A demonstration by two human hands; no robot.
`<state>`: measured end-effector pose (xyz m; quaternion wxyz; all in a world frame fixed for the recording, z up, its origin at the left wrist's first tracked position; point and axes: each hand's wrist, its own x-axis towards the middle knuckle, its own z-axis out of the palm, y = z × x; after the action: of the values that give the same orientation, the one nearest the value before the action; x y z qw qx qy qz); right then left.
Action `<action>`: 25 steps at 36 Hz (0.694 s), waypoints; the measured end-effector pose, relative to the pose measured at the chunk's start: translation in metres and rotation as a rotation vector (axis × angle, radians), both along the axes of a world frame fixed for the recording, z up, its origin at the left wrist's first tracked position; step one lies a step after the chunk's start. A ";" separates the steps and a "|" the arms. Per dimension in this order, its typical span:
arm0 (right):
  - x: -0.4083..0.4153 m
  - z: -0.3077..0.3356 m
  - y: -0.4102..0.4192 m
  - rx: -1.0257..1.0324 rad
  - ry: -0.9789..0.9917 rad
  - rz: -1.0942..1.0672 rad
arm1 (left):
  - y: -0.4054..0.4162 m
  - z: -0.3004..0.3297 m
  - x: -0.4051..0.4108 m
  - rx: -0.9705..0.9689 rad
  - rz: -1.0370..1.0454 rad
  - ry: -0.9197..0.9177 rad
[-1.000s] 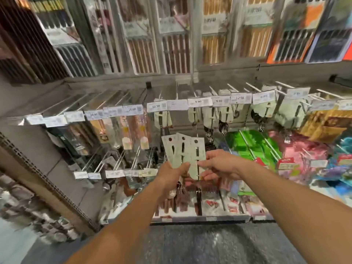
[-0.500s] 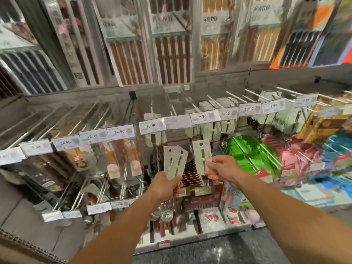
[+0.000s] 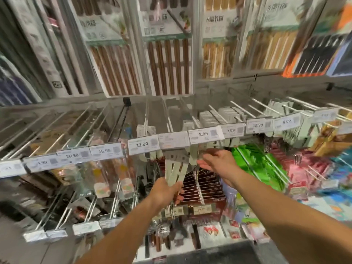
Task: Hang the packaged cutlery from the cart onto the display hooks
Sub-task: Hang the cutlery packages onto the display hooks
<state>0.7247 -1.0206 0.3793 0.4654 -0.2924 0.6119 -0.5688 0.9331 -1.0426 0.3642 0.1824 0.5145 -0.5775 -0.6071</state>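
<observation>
Standing close to the rack, the person had both arms stretched toward the row of price tags, and the 8.99 tag point(image 3: 203, 133) made the handiest marker. Below and to the left of that tag, the left hand point(image 3: 165, 190) was clamped round the lower ends of a fanned bunch of packaged cutlery point(image 3: 176, 169), the pale card headers pointing up toward the tag strip. Just beneath the tag, the right hand point(image 3: 217, 161) reached in with its fingers mostly extended, touching a single pale card point(image 3: 193, 156) at the hook there; motion blur made it impossible to say whether the thumb pinched the card or only steadied it. The hooks point(image 3: 216, 111) ran back behind the tags, several to the right already loaded with similar card packs.

Judging by their look, those packs were light and flat, stiff across the card header but heavier at the bottom where the metal utensils sat, so a bunch would swing and splay if held loosely. The card top near its hanging slot seemed the sensible place to pinch one, keeping the slot free for the hook tip. Thin card could tear at the slot if forced, and glossy fronts might slide against each other
</observation>
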 end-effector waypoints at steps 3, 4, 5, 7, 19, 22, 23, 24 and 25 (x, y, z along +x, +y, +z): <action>-0.006 0.001 -0.004 0.026 0.030 0.023 | -0.005 -0.001 -0.006 0.009 -0.006 0.022; -0.007 0.002 -0.004 0.039 0.047 0.029 | -0.006 -0.001 -0.007 0.014 -0.004 0.025; -0.008 0.002 -0.004 0.049 0.062 0.035 | -0.007 -0.001 -0.009 0.017 -0.001 0.027; -0.010 0.001 -0.004 0.064 0.072 0.046 | -0.010 -0.002 -0.012 0.007 0.002 0.018; -0.013 -0.003 -0.002 0.034 0.084 0.038 | -0.012 -0.001 -0.019 0.021 0.023 0.002; -0.014 -0.005 -0.011 0.076 0.172 0.003 | -0.011 0.000 -0.021 -0.003 0.013 0.011; -0.013 -0.005 -0.014 0.091 0.188 -0.008 | -0.011 -0.001 -0.021 -0.004 0.016 0.017; -0.012 -0.005 -0.017 0.099 0.202 -0.017 | -0.011 -0.002 -0.022 -0.003 0.023 0.019; -0.011 -0.004 -0.020 0.104 0.216 -0.027 | -0.011 -0.004 -0.022 0.002 0.034 0.023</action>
<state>0.7139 -1.0404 0.3753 0.4037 -0.3190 0.6910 -0.5078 0.9115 -1.0540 0.3605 0.1988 0.5177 -0.5657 -0.6104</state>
